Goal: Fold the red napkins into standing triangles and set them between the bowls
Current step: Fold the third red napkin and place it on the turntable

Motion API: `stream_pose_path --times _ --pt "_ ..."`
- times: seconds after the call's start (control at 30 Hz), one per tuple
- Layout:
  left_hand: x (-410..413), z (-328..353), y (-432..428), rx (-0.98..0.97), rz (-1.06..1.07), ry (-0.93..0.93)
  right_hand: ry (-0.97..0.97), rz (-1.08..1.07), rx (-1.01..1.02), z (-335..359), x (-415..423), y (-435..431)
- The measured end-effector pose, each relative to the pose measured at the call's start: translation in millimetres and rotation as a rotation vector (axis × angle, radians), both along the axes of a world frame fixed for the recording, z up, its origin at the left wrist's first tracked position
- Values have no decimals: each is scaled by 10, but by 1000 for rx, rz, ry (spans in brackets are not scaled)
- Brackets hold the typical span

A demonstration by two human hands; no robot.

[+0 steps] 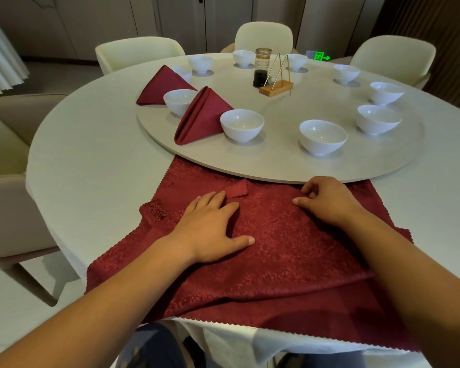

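1. Left of the turntable [276,166], cream chairs [8,155] stand around the round table [91,155].
2. On the turntable's left edge stands the first folded napkin [162,86], an upright red triangle. A white bowl [179,100] sits just to its right.
3. The second folded napkin [199,115] also stands upright on the turntable. It is between that bowl and the next bowl [241,124], close beside both (whether it touches them I cannot tell).
4. In front of the turntable the flat napkin [276,261] lies spread on the table. Its far edge runs under the turntable's near rim and its near edge hangs over the table's edge.
5. The left hand [210,227] lies palm down on the flat napkin with fingers straight and thumb splayed, gripping nothing. Its fingertips are beside a small turned-over flap [237,189] just short of the turntable's rim.
6. The right hand [327,200] rests on the same napkin, just below the turntable's near rim. Its fingers are curled under and its thumb points left, but I cannot tell whether any cloth is pinched.
7. Towards the turntable's far side stands a dark sauce bottle [262,67], with a wooden stand [275,87] carrying gold wire just in front of it.
8. More white bowls ring the turntable's right half: a front bowl [322,136] and two side bowls [377,119] near the right rim.
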State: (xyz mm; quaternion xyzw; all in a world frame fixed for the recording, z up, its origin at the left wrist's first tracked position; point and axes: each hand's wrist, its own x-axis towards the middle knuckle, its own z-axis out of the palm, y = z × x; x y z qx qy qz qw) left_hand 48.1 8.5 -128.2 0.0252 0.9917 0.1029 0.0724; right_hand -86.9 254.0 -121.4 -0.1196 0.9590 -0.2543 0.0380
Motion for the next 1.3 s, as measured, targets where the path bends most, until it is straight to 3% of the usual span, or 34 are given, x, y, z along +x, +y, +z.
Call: stream_pose_path --times 0.3,0.57,0.77,0.83,0.93,1.07,1.17,1.3 --pt "-38 36 79 3 -132 -18 34 67 30 231 92 196" --pt "-250 107 326 -20 -167 -83 -229 64 270 485 191 740" --pt "-386 40 425 37 -137 -87 -128 -69 77 299 313 561" --pt "-436 29 430 49 -118 -56 -67 -25 95 186 354 450" --pt "-462 39 431 84 -127 5 224 176 140 32 450 283" --pt "-406 6 450 49 -162 52 102 475 100 -89 636 84" --pt "-398 14 447 20 -118 16 105 506 218 -179 703 45" --pt "-341 13 433 78 -271 68 121 490 242 -172 709 53"
